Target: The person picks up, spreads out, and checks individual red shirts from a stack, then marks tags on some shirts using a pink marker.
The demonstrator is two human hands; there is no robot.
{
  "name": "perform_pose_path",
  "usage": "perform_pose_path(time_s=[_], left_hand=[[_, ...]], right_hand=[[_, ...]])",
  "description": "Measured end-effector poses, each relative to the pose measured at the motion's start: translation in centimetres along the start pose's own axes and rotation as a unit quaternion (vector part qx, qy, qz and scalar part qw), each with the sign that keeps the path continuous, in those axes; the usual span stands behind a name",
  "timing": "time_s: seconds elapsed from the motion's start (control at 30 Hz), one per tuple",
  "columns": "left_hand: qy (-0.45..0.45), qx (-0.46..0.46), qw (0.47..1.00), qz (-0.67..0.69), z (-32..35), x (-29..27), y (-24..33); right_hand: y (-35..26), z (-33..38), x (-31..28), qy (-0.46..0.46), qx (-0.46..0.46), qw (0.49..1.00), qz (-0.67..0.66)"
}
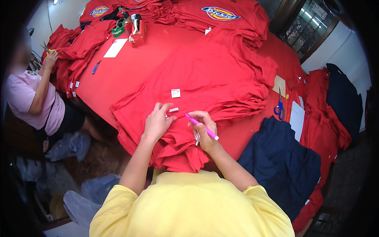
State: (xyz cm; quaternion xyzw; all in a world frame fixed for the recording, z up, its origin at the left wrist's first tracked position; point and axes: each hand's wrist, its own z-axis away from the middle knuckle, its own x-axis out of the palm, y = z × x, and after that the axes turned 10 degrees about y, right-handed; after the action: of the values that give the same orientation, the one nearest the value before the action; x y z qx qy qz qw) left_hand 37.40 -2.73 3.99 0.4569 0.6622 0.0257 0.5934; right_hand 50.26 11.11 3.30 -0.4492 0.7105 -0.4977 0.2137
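My left hand [156,121] rests on a stack of red garments [197,94], its fingers bent and the thumb apart from them. Next to its fingertips lies a small white label [174,110], and a square white label [175,93] lies a little farther off on the same cloth. Wrapped round a pink pen [203,127] is my right hand [207,132], just right of the left one. The pen slants with its far end toward the left hand. White label strips [197,139] show beside the right fingers, partly hidden.
Navy garments [280,166] lie at right, near blue-handled scissors [280,110] and a white paper [297,120]. Farther back are a red tape dispenser [137,33], a white card [115,48] and a blue pen [96,67]. A person [37,94] at left holds yellow-handled scissors [51,51].
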Motion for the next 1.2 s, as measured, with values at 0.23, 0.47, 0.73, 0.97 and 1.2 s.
perform_pose_path(time_s=[0.23,0.47,0.73,0.97,1.2], left_hand=[[-0.01,-0.021,0.998,-0.051,2.7,0.3,-0.4],[-0.065,-0.06,0.996,-0.013,1.4,0.8,-2.5],[-0.132,0.003,0.989,-0.061,1.2,-1.0,-1.7],[-0.024,-0.004,1.0,0.005,1.9,0.4,-2.7],[-0.078,-0.135,0.962,0.222,1.5,-2.3,-0.5]], right_hand=[[-1.3,-0.3,-1.1,-0.03,0.109,0.993,-0.024],[-2.7,-1.7,-3.6,-0.089,0.213,0.958,-0.168],[-1.6,-1.6,-2.5,-0.066,0.227,0.96,-0.149],[-1.4,-1.3,0.0,-0.042,0.197,0.978,-0.055],[-1.3,-0.9,1.2,-0.025,0.123,0.988,0.088]])
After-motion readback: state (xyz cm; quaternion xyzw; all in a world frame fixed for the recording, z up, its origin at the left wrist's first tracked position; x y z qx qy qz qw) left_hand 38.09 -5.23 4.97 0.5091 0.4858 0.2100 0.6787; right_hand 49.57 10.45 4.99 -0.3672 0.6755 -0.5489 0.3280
